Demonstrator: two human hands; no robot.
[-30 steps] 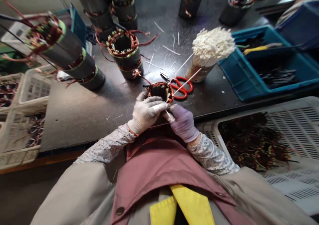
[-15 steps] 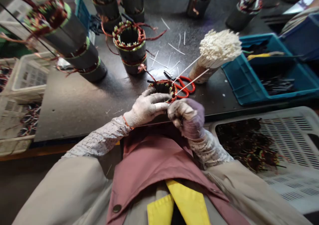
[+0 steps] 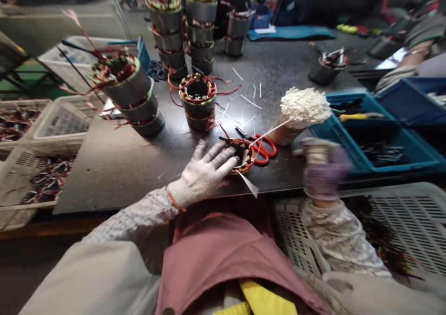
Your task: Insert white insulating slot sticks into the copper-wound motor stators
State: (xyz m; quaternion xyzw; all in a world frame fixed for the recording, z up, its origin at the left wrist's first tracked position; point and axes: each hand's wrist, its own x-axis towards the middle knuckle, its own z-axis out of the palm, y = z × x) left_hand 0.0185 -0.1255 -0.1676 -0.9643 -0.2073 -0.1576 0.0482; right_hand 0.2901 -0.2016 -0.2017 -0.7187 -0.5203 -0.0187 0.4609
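A wound motor stator (image 3: 248, 164) with copper wires stands near the table's front edge. My left hand (image 3: 205, 172), in a white glove with a grey-stained palm side, lies over its left rim, fingers stretched and spread. One white tie string (image 3: 273, 134) sticks out from the stator's right side, and a blurred white strip (image 3: 249, 185) slants down from its front. My gloved right hand (image 3: 322, 164) is apart from the stator, between it and the teal bin; motion smears its fingers. Red-handled scissors (image 3: 265, 150) lie just behind the stator.
A bundle of white strings (image 3: 304, 105) stands beside a teal bin (image 3: 386, 164). Stacked stators (image 3: 149, 122) and another stator stack (image 3: 198, 108) stand at left. Cut string pieces (image 3: 251, 102) lie scattered. Crates (image 3: 55, 203) flank the table. Another person's arm (image 3: 414, 57) shows at right.
My right hand has moved right, away from the stator. My left hand stays on the rim with its fingers more spread. The view has tilted up, showing more background.
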